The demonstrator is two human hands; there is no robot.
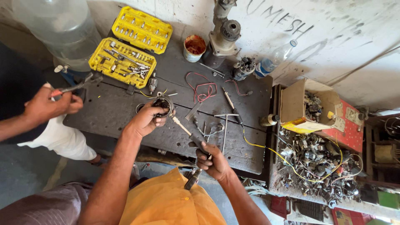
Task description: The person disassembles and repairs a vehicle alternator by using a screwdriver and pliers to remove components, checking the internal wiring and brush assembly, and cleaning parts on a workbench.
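Left hand (146, 121) clamped over the near rim of a round metal housing (162, 105) – holding it steady on the dark workbench (116, 110), roughly mid-bench. Right hand (211, 160) closed around a dark-handled tool (194, 175) at the near edge, grip end pointing down toward the orange shirt; a pale shaft (181, 125) runs from above the fist toward the housing. Can't tell if that shaft is the same tool or whether its tip sits in the housing.

Progress, judging by layout: housing looks open, dark inside, loose wires next to it – so it's mid-strip or mid-assembly, not closed up. Red wire loops (202, 89) lie just right of it, unconnected. A T-handle wrench (225, 125) and a screwdriver (231, 106) lie between the hands, put down. Yellow socket set (123, 62) open at far left. Nothing bolted back yet, as far as I can see.

Another person's hand (46, 104) at the left edge holds red-handled pliers (77, 85) – well apart from the housing.
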